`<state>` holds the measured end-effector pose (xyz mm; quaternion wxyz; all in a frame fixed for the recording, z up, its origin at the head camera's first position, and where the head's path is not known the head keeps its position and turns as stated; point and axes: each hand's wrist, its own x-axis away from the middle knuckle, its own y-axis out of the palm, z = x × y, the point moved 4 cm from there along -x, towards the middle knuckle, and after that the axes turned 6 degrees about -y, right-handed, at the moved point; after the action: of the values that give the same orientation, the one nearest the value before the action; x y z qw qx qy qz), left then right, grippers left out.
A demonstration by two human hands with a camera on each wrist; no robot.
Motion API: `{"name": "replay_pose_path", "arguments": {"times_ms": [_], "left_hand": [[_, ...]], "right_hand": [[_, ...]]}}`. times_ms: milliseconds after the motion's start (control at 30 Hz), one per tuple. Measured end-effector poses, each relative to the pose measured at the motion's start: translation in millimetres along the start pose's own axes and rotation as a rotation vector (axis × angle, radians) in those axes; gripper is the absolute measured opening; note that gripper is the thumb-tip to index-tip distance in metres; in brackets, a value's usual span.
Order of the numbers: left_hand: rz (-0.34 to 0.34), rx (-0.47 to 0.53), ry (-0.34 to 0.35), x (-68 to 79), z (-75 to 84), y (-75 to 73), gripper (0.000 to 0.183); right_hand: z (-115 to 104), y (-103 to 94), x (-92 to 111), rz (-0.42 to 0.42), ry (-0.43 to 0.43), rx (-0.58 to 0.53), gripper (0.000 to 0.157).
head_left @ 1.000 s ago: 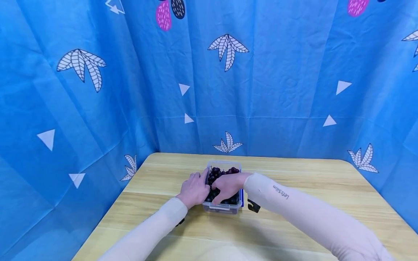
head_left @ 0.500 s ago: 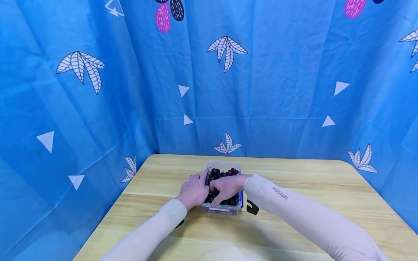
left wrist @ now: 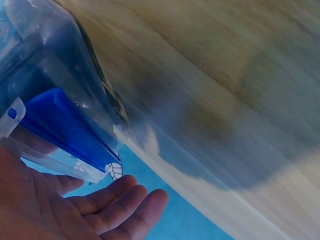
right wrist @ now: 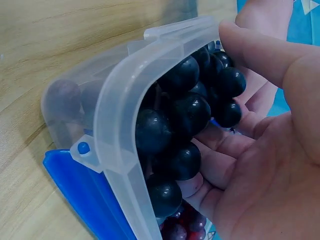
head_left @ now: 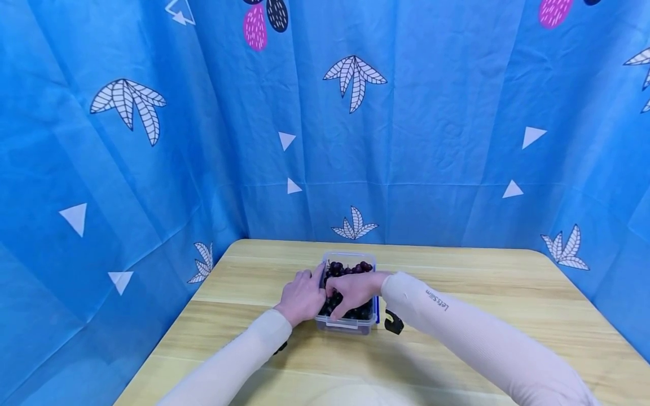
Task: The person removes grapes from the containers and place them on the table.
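A clear plastic food box (head_left: 345, 327) full of dark grapes (right wrist: 192, 112) sits on the table, its top uncovered. My left hand (head_left: 299, 298) rests against its left side, the index finger lying along the rim. In the left wrist view, that hand's outer fingers (left wrist: 117, 210) stretch loosely past a blue side latch (left wrist: 70, 132). My right hand (head_left: 355, 290) reaches into the box from the right. Its fingers bend in under a bunch of grapes, with the thumb apart on the near side in the right wrist view; those fingertips are hidden among the grapes.
A light wooden table (head_left: 457, 338) spreads around the box, with its rounded far corners near the blue patterned curtain (head_left: 442, 141). Another blue latch (right wrist: 85, 195) hangs down on the box's right side. Redder grapes (right wrist: 185, 225) lie deeper in the right wrist view.
My right hand's fingers have shifted slightly to the left among the grapes. The left hand and the box stay nearly still.
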<state>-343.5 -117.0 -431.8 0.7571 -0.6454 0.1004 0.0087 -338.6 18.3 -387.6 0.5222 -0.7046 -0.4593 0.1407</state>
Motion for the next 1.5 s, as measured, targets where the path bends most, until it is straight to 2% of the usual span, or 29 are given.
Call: {"name": "replay_pose_path", "arguments": {"times_ms": [500, 700, 900, 1167, 1500], "left_hand": [[-0.018, 0.002, -0.012, 0.2, 1.8, -1.8, 0.062], [0.006, -0.004, 0.005, -1.5, 1.5, -1.4, 0.065], [-0.003, -0.010, 0.006, -1.3, 1.5, -1.6, 0.067], [-0.008, -0.003, -0.014, -0.8, 1.0, -1.9, 0.063], [-0.014, 0.002, -0.009, 0.4, 0.6, -2.3, 0.059]], "right_hand": [[2.1, 1.0, 2.7, -0.018, 0.000, -0.018, 0.047], [3.9, 0.3, 2.6, 0.009, -0.018, -0.048, 0.037], [4.1, 1.8, 1.6, 0.009, -0.030, -0.060, 0.033], [2.8, 0.5, 2.0, 0.088, -0.093, -0.005, 0.027], [1.7, -4.9, 7.4, 0.169, -0.123, -0.041, 0.020]]}}
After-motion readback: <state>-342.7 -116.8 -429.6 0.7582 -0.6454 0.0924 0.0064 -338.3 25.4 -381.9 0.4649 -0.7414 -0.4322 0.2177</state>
